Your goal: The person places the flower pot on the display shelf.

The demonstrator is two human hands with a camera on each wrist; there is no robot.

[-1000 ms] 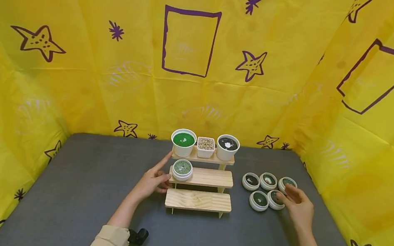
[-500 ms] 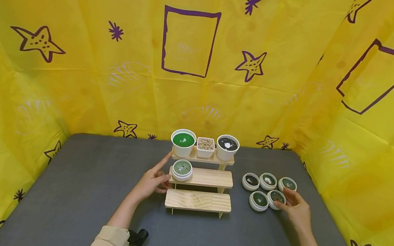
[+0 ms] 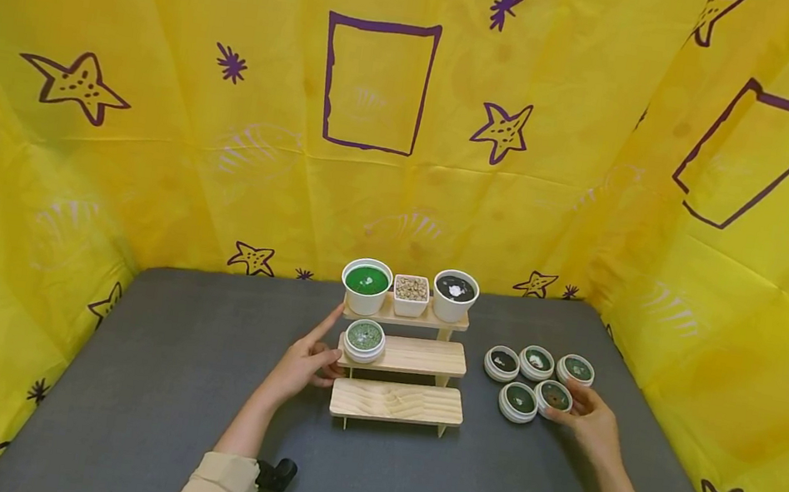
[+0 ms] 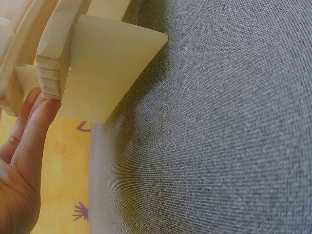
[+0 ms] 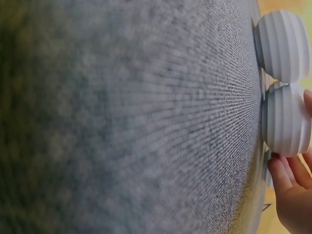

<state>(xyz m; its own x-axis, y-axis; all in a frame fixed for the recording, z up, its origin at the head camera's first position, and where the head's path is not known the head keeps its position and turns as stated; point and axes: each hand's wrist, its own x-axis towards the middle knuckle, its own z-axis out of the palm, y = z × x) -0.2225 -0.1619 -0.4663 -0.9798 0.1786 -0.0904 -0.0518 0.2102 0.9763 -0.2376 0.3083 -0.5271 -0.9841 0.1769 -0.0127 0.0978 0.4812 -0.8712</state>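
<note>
My left hand (image 3: 300,365) is at the left end of a three-step wooden display stand (image 3: 424,356). Its index finger points up to the top step, and in the left wrist view its fingertips touch a step's end (image 4: 51,73). On the middle step sits a small bowl with speckled green contents (image 3: 365,339). To the right, my right hand (image 3: 594,430) pinches a small white bowl with dark green and brown contents (image 3: 555,395) between thumb and fingers. The right wrist view shows this ribbed bowl (image 5: 286,119) on the cloth, beside another.
Along the top step stand a cup of bright green (image 3: 367,284), a square dish of tan bits (image 3: 411,294) and a dark-filled cup (image 3: 455,295). Several small bowls (image 3: 518,401) cluster right of the stand. Yellow patterned cloth (image 3: 260,177) walls in the grey tabletop (image 3: 200,336).
My right hand has drawn slightly down from over the bowls, and its thumb and fingers have come round the sides of the lower right one. The left hand has stayed in place.
</note>
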